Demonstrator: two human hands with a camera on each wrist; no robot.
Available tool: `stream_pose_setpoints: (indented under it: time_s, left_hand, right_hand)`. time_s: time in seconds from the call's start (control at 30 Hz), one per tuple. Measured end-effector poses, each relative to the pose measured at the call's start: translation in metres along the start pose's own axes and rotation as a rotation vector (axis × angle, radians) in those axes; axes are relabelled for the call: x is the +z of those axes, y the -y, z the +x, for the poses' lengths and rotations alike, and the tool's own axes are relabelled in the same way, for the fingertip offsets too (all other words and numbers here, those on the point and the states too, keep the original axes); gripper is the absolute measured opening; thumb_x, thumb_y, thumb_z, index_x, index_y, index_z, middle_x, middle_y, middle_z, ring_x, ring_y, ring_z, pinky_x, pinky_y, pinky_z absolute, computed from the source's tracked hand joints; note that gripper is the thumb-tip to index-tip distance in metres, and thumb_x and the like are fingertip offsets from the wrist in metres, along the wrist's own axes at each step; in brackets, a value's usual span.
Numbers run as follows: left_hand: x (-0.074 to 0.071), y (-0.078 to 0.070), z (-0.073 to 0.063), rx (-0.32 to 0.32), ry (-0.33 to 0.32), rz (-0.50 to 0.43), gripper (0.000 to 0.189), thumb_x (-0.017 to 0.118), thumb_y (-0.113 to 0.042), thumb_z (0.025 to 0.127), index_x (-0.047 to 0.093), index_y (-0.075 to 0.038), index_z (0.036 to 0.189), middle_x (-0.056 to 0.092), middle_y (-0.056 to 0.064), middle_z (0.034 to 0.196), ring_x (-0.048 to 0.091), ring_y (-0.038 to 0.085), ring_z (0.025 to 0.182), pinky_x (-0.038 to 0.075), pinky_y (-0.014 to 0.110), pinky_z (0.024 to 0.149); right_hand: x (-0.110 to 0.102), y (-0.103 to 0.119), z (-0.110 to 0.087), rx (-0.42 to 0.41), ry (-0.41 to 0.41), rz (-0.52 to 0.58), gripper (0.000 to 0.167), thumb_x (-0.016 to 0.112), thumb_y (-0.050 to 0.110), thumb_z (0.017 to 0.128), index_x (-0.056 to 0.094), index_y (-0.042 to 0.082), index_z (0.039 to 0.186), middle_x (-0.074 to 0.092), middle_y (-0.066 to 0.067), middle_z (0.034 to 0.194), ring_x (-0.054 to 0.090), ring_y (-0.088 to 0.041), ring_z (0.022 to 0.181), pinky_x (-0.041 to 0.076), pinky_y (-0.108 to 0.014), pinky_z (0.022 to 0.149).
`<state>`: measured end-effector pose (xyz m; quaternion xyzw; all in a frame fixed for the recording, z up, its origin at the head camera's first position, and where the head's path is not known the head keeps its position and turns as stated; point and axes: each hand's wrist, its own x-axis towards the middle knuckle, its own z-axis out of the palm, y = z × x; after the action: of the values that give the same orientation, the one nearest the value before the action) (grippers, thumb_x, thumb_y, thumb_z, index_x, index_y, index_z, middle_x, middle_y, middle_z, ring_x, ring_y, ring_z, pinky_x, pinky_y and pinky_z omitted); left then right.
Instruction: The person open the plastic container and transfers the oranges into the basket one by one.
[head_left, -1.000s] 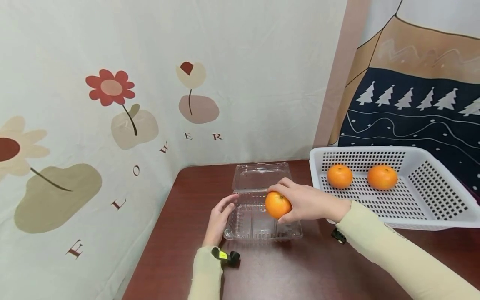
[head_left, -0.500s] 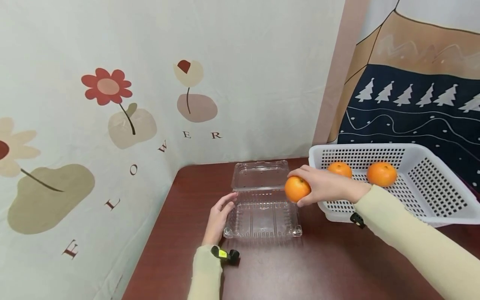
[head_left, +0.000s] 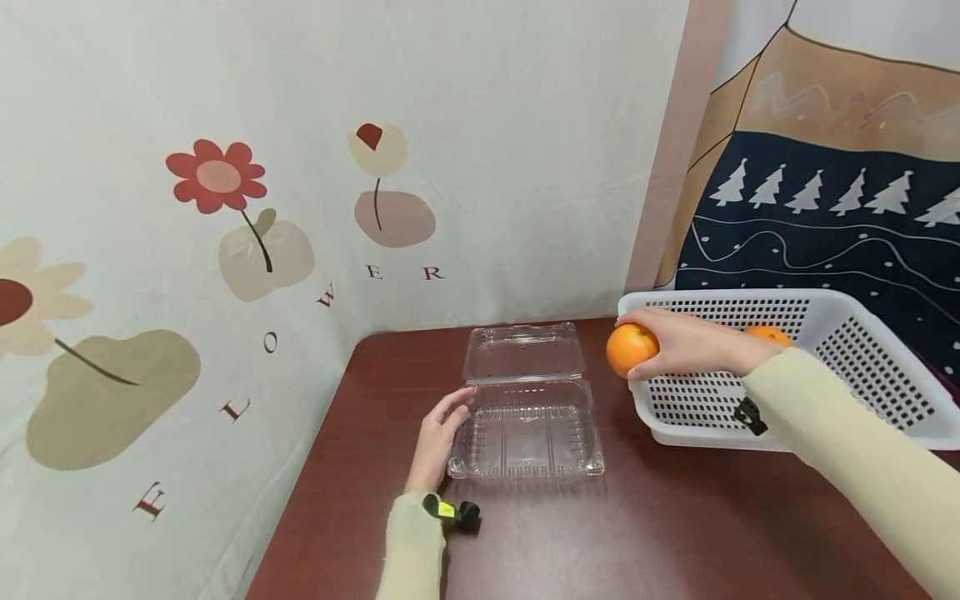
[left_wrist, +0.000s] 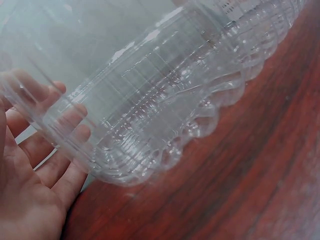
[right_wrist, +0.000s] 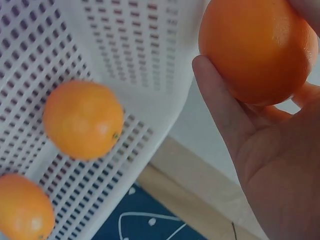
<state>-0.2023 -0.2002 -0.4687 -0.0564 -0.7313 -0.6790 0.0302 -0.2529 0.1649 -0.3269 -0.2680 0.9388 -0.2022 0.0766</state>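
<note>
My right hand (head_left: 686, 342) grips an orange (head_left: 632, 350) between thumb and fingers, up at the left end of the white perforated basket (head_left: 705, 435). Two other oranges lie in that basket: the right wrist view has the nearer orange (right_wrist: 84, 120) whole and the farther orange (right_wrist: 24, 207) cut by the frame edge. In the head view my hand hides one of them. A clear plastic clamshell box (head_left: 525, 437) sits on the table, its lid (head_left: 523, 352) folded back. My left hand (head_left: 438, 437) rests along the box's left side, fingers loosely bent against the clear wall.
The dark red wooden table (head_left: 540, 542) carries the box and, to its right, the basket. A pale cloth (head_left: 525, 167) with printed flowers hangs behind and on the left. Another cloth with white trees (head_left: 810, 192) hangs behind the basket.
My right hand has carried the orange right and up, from over the clear box to the basket's left end. The left hand and the box have stayed put.
</note>
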Motion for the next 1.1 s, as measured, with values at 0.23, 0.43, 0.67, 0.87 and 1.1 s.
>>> stream_pose_setpoints:
  time_s: [0.23,0.43,0.67,0.87,1.1]
  left_hand:
    - [0.000,0.000,0.001,0.020,0.000,0.015,0.030,0.047,-0.010,0.092,0.054,-0.004,0.121,0.051,0.016,0.123,0.046,0.028,0.115,0.036,0.035,0.095]
    - [-0.001,0.000,0.002,0.018,-0.002,0.017,0.030,0.048,-0.010,0.092,0.054,-0.004,0.121,0.052,0.015,0.123,0.046,0.027,0.115,0.035,0.036,0.096]
    - [-0.002,0.000,0.001,0.007,-0.006,0.008,0.030,0.047,-0.009,0.092,0.054,-0.002,0.121,0.052,0.017,0.123,0.046,0.028,0.115,0.036,0.035,0.096]
    - [-0.002,0.000,0.000,0.009,-0.004,0.017,0.031,0.047,-0.010,0.092,0.053,-0.003,0.122,0.051,0.017,0.124,0.045,0.029,0.116,0.036,0.036,0.096]
    - [-0.001,0.000,0.000,-0.001,-0.003,0.015,0.030,0.048,-0.010,0.092,0.054,-0.005,0.121,0.052,0.014,0.123,0.046,0.025,0.115,0.035,0.037,0.096]
  right_hand:
    - [-0.006,-0.016,-0.008,0.030,0.011,0.005,0.071,0.073,0.045,0.067,0.043,0.016,0.124,0.047,-0.002,0.108,0.047,-0.018,0.090,0.042,-0.031,0.073]
    - [-0.007,-0.028,-0.012,0.071,0.030,0.036,0.068,0.076,0.036,0.066,0.044,0.016,0.123,0.048,-0.002,0.106,0.048,-0.018,0.087,0.042,-0.031,0.071]
    - [-0.010,-0.041,-0.017,0.103,0.051,-0.003,0.068,0.077,0.031,0.066,0.045,0.011,0.122,0.049,-0.007,0.106,0.049,-0.019,0.081,0.043,-0.030,0.066]
    - [-0.012,-0.052,-0.018,0.095,0.087,-0.032,0.066,0.076,0.030,0.064,0.047,0.007,0.119,0.052,-0.006,0.100,0.049,-0.019,0.078,0.042,-0.031,0.064]
    - [-0.009,-0.064,-0.025,0.174,0.157,0.026,0.075,0.076,0.023,0.061,0.040,0.001,0.124,0.046,-0.014,0.106,0.048,-0.022,0.080,0.044,-0.032,0.064]
